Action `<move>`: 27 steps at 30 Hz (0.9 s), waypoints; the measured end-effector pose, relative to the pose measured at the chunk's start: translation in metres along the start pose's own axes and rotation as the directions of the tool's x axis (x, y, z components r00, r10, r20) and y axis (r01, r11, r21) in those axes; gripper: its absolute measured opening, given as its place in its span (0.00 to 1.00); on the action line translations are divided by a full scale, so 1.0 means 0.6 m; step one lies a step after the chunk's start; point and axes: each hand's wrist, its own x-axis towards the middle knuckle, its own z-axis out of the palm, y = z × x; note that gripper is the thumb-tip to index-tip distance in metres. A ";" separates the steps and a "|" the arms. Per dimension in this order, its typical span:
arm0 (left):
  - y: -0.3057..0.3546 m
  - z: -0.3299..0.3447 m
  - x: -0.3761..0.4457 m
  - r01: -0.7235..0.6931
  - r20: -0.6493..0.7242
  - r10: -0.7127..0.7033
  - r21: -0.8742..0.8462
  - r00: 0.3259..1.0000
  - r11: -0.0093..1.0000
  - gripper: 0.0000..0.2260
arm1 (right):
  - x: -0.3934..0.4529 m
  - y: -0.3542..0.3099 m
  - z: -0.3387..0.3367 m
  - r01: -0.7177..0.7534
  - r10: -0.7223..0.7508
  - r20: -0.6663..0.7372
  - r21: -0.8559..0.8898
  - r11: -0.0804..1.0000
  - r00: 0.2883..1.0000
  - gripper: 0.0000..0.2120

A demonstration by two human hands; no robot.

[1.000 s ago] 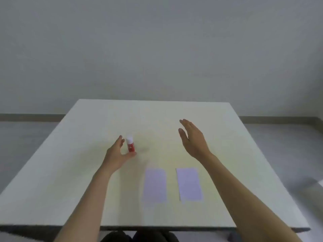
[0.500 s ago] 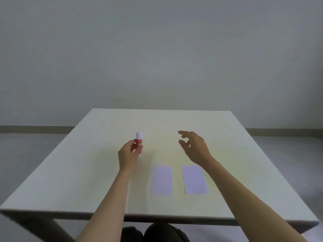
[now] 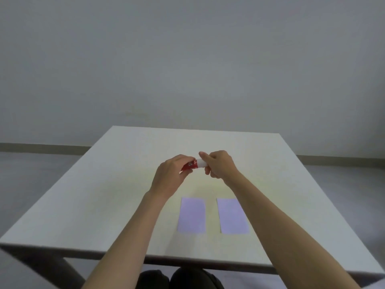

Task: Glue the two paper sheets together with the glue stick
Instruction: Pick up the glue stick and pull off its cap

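The head view looks down at a white bench (image 3: 116,184) in front of a plain grey wall (image 3: 187,59). Both bare arms reach out over it, and the two hands meet up in the air above the middle of the bench.

The left hand (image 3: 169,178) is curled around the red part of the glue stick (image 3: 192,165). Its fingers (image 3: 183,158) are pressed on the red tube, holding it tight. The glue stick lies almost sideways between the two hands, a bit tilted, with its white cap (image 3: 201,162) pointing to the right.

The right hand (image 3: 220,164) is closed on the white cap. Its fingers (image 3: 205,156) pinch the cap from the top and below. The cap is on the tube.

Two pale purple paper sheets lie flat on the bench, nearer to the person than the hands. The left sheet (image 3: 192,215) and the right sheet (image 3: 233,215) sit side by side with a small gap between them, not touching
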 end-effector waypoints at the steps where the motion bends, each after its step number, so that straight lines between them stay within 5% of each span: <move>1: -0.001 0.003 -0.001 -0.001 0.005 0.001 0.009 1.000 1.000 0.13 | 0.000 0.006 -0.002 0.038 -0.038 0.028 -0.006 0.999 0.999 0.14; 4: -0.003 0.008 -0.005 0.020 0.025 -0.021 0.021 0.999 1.000 0.13 | -0.004 0.021 -0.011 0.147 -0.149 0.132 0.024 0.989 0.980 0.03; 10: 0.004 0.009 0.002 0.027 0.036 -0.028 0.041 0.999 0.999 0.13 | -0.002 0.020 -0.012 -0.037 0.032 0.111 0.047 0.998 0.993 0.24; 14: 0.008 0.012 0.008 0.017 0.061 -0.020 0.058 0.998 0.998 0.12 | -0.002 0.027 -0.012 0.042 -0.045 0.125 0.030 0.999 0.991 0.13; 17: 0.006 0.015 0.010 0.034 0.056 -0.037 0.041 0.998 0.999 0.12 | -0.004 0.033 -0.019 0.205 -0.207 0.080 0.030 0.978 0.975 0.04; 21: 0.002 0.017 0.015 0.084 0.085 -0.086 0.020 0.993 0.996 0.11 | -0.001 0.041 -0.038 0.324 -0.323 0.017 -0.044 0.945 0.946 0.10; 27: -0.023 0.017 0.012 0.238 0.087 -0.230 -0.086 0.969 0.968 0.09 | 0.029 0.095 -0.102 0.206 -0.242 -0.248 -0.164 0.965 0.938 0.10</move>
